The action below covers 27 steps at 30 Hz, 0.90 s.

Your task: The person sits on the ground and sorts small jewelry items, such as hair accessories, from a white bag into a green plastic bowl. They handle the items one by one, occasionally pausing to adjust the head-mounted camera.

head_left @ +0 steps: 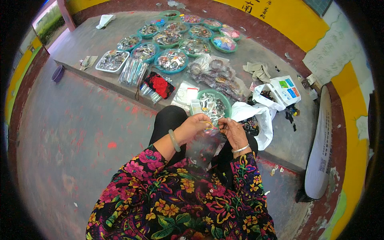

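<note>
While your left hand (195,125) pinches a thin yellow loop (211,123) before the round green plastic basket (229,105), your right hand (235,133) is pinched narrow, contents indistinguishable; beyond, left: black-and-red floral pouch (160,85); right: white plastic bag (264,129).

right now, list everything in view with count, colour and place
floor: one, grey with red marks, left and below
ledge: one, grey, raised behind floor
wall: yellow and maroon, back and right
round baskets: over ten, green and blue, far ledge
tray: one, white, left of baskets
bucket: one, purple, far left
slim packets: bundle, clear, beside tray
pouch: one, black and red, right of packets
dark-filled bags: several, clear, mid-ledge
plastic bags: likely two, white, right
panel: one, whitish, far right
bowl: one, green, beyond the hands
loop: one, yellow, left fingers
knees: two, black-clad, below bowl
sleeves: two, floral, lower centre
left hand: one, green-bangled, centre
right hand: one, silver-braceleted, centre
</note>
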### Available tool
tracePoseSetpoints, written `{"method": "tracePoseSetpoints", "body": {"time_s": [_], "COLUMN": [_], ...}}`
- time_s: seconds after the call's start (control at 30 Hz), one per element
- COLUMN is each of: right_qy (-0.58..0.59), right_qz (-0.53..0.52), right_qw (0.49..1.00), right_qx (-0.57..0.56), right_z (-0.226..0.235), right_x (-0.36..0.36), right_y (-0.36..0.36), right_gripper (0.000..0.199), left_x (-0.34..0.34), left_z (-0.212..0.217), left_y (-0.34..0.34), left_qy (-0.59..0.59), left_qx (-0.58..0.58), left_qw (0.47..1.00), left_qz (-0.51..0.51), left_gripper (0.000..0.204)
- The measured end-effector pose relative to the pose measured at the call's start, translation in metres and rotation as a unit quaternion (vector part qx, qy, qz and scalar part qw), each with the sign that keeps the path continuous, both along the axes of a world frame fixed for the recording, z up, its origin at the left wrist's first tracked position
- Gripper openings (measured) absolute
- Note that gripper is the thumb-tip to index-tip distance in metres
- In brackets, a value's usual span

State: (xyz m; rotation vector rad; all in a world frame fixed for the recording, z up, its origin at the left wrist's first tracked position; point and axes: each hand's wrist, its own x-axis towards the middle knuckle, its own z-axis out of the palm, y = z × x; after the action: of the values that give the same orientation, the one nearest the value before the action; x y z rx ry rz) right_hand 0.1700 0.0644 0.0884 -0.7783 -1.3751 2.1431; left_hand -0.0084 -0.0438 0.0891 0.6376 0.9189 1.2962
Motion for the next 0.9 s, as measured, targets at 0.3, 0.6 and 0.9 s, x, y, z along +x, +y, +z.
{"method": "tracePoseSetpoints", "body": {"time_s": [0.3,0.6,0.9], "right_qy": [-0.08,-0.055,-0.001], "right_qz": [0.124,0.016,-0.032], "right_qw": [0.983,0.994,0.984], "right_qx": [0.113,0.089,0.175], "right_z": [0.007,-0.006,-0.015], "right_x": [-0.014,-0.014,-0.018], "right_y": [-0.013,-0.009,-0.012], "right_gripper": [0.022,0.021,0.021], "left_x": [0.004,-0.004,0.0], "left_z": [-0.009,-0.011,-0.013], "left_y": [-0.011,-0.012,-0.011], "left_qy": [0.087,-0.141,-0.144], "left_qx": [-0.02,0.003,0.019], "left_qw": [0.994,0.981,0.984], "left_qz": [0.057,0.135,0.107], "left_gripper": [0.014,0.011,0.016]}}
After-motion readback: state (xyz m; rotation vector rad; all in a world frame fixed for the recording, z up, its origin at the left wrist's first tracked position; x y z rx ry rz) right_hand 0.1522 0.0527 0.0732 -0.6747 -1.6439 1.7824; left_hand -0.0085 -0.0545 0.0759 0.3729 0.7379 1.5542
